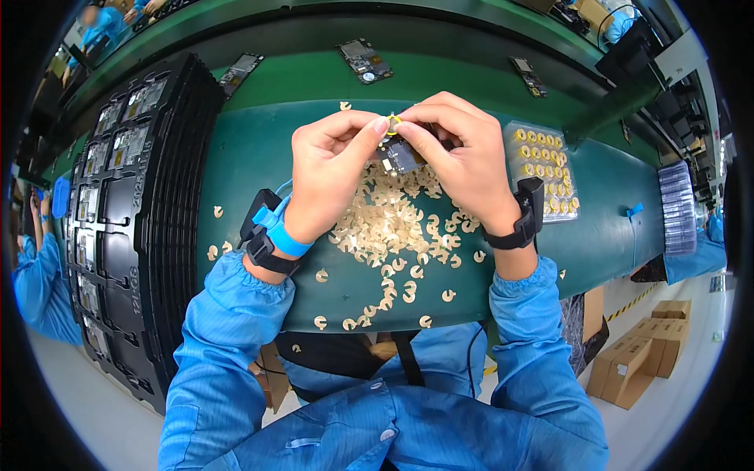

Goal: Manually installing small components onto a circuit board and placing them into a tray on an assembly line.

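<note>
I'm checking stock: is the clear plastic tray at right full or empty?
Partly full: yellow-rimmed round parts sit in rows in the clear plastic tray, while its lower-left area looks bare.

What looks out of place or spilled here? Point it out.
Under the held circuit board, pale cut pieces lie strewn over the green table, and one shows past its near edge, against dark cloth. They look untidy compared with neat rows of yellow discs.
</note>
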`<state>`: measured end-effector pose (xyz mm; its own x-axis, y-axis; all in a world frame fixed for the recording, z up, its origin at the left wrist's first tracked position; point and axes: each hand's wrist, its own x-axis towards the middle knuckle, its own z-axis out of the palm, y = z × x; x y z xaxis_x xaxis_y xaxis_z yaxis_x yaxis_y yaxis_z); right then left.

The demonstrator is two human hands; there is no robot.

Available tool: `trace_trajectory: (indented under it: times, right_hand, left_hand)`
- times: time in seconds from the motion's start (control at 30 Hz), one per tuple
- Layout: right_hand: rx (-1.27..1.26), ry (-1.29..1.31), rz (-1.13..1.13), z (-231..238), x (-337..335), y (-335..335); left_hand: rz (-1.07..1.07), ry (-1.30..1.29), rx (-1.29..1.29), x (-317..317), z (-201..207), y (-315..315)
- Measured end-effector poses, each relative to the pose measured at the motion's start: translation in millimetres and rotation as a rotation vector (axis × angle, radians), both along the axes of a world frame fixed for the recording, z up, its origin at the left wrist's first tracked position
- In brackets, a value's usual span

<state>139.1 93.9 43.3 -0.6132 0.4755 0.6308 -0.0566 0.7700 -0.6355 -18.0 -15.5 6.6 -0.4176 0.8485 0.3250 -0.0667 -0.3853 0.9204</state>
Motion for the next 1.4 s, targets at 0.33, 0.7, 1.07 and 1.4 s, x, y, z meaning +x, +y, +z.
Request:
trace_trajectory:
  times: [0.33, 0.7, 1.07, 1.4]
  right_hand:
    - [-0.567, 0.043, 0.047, -5, 1, 3]
    - [-0.463, -0.048, -0.008, -18, -7, -6]
    - [-0.372, -0.128, -0.08, -9, -6, -9]
    - [-0.311, -0.145, -0.092, -12, -4, -5]
  left_hand:
    - [0.005, -0.102, -0.108, 5, -10, 6]
    - [-0.168, -0.427, -0.106, 3, -10, 5]
    - [-0.181, -0.399, -0.071, 3, -12, 5]
    - [-0.179, -0.366, -0.078, 3, -13, 4]
